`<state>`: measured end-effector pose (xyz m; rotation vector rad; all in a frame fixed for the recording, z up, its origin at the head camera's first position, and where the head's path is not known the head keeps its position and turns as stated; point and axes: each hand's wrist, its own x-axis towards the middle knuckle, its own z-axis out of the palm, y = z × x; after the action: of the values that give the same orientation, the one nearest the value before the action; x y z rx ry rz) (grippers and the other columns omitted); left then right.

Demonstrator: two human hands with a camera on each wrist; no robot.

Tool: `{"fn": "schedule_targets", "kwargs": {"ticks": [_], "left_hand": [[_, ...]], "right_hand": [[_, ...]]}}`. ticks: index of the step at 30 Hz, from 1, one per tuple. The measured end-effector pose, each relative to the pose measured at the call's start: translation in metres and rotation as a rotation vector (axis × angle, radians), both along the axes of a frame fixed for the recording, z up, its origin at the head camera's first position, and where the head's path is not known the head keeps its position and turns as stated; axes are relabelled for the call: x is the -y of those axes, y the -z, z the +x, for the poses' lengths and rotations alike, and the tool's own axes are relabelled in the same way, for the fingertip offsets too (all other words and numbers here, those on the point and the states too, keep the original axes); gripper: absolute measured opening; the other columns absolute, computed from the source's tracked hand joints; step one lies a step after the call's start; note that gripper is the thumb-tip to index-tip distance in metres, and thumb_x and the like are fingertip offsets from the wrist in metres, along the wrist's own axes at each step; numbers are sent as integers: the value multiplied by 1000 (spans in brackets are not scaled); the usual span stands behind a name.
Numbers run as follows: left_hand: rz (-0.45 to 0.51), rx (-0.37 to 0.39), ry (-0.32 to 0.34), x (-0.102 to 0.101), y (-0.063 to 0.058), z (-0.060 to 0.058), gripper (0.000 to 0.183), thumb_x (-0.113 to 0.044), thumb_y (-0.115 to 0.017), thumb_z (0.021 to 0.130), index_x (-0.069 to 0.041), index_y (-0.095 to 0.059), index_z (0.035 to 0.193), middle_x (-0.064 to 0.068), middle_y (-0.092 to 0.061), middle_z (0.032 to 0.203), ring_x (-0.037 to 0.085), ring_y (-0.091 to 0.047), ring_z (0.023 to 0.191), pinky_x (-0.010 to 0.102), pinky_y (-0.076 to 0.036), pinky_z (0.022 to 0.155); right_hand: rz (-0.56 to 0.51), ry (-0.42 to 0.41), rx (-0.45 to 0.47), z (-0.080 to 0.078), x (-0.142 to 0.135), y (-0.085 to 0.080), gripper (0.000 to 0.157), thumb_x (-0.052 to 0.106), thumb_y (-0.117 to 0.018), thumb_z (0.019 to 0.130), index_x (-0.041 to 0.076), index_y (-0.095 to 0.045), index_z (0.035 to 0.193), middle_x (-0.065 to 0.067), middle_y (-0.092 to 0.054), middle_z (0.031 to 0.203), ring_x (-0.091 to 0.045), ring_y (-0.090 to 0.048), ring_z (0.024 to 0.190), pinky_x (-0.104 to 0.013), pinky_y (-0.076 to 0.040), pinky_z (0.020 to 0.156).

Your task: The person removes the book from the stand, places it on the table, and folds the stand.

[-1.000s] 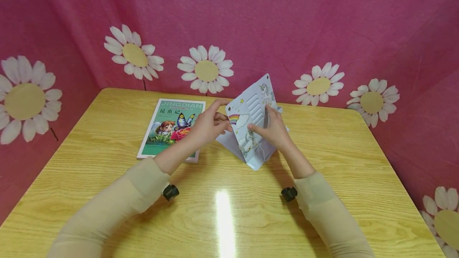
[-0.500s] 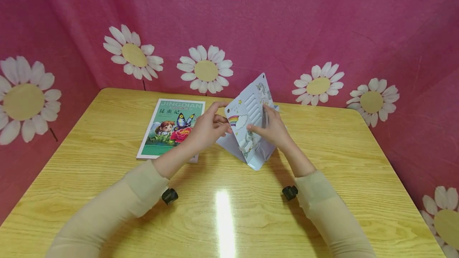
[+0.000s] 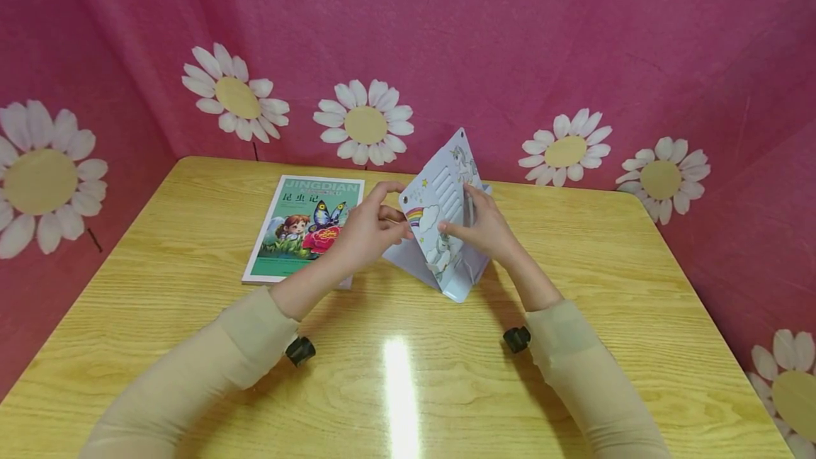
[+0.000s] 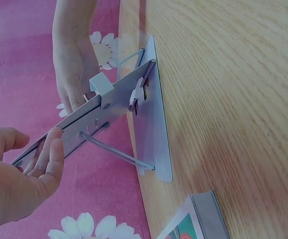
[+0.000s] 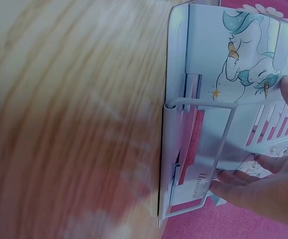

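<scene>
A white metal book stand [image 3: 444, 193] with unicorn, rainbow and cloud prints stands on the table, its slotted panel raised at a slant over a flat base [image 4: 158, 119]. Wire supports [image 4: 118, 152] join panel and base behind. At the panel's upper left edge my left hand [image 3: 370, 225] holds it, fingers on the back in the left wrist view. My right hand [image 3: 489, 231] rests spread on the printed front, thumb and fingertips [image 5: 229, 179] touching the panel. A wire page holder [image 5: 221, 149] juts out near the lower lip.
A green-covered book [image 3: 306, 229] lies flat left of the stand, partly behind my left forearm. The wooden table [image 3: 593, 268] meets a pink curtain [image 3: 465, 41] with daisies at the back and sides.
The panel's upper right corner has shifted slightly left, and the stand has turned a little. My right hand has moved slightly left with it; the left hand stays nearly in place.
</scene>
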<state>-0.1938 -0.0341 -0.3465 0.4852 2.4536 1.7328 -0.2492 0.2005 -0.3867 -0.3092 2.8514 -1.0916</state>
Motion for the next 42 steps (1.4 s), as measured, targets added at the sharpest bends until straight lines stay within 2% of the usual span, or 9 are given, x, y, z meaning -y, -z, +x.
{"fn": "schedule_targets", "kwargs": {"ticks": [6,19,25,31,37,42], "left_hand": [[6,9,-1,-1,0,2,52,-7,-62,89,-15,-38,135,11,-70,90,18,-69,80,30,-54,70],[20,-22,-16,-2,1,8,47,-6,-59,91,-14,-39,132,11,-71,87,17,-69,76,30,-53,67],[43,-4,-33,-5,1,12,44,-3,-60,90,-11,-39,128,14,-70,88,17,-70,75,34,-56,69],[44,7,-42,-6,1,16,43,-5,-60,90,-13,-40,127,11,-70,87,16,-69,74,28,-51,62],[89,-2,-44,-8,4,19,42,-3,-60,90,-13,-41,126,13,-71,88,17,-70,74,35,-57,71],[103,-13,-55,-9,5,22,42,-2,-60,90,-12,-41,126,15,-71,89,19,-71,75,30,-57,69]], "right_hand": [[19,-22,-5,-3,-1,1,98,42,-74,79,7,-18,151,-21,-21,153,-37,-22,140,-54,-26,110],[-21,-117,-3,-4,-4,1,97,40,-75,79,9,-18,151,-18,-19,154,-36,-29,137,-53,-27,110],[-53,-151,16,-5,-5,2,97,39,-75,79,12,-17,152,-16,-18,155,-35,-31,135,-54,-29,109],[-45,-174,38,-7,-7,2,98,42,-74,79,15,-15,152,-15,-17,155,-36,-31,135,-56,-32,106],[-56,-218,49,-10,-8,4,96,40,-73,81,16,-14,152,-14,-15,155,-36,-28,136,-56,-31,106],[-70,-241,63,-11,-8,4,96,36,-73,81,16,-13,153,-15,-11,156,-36,-26,137,-57,-31,106]]}}
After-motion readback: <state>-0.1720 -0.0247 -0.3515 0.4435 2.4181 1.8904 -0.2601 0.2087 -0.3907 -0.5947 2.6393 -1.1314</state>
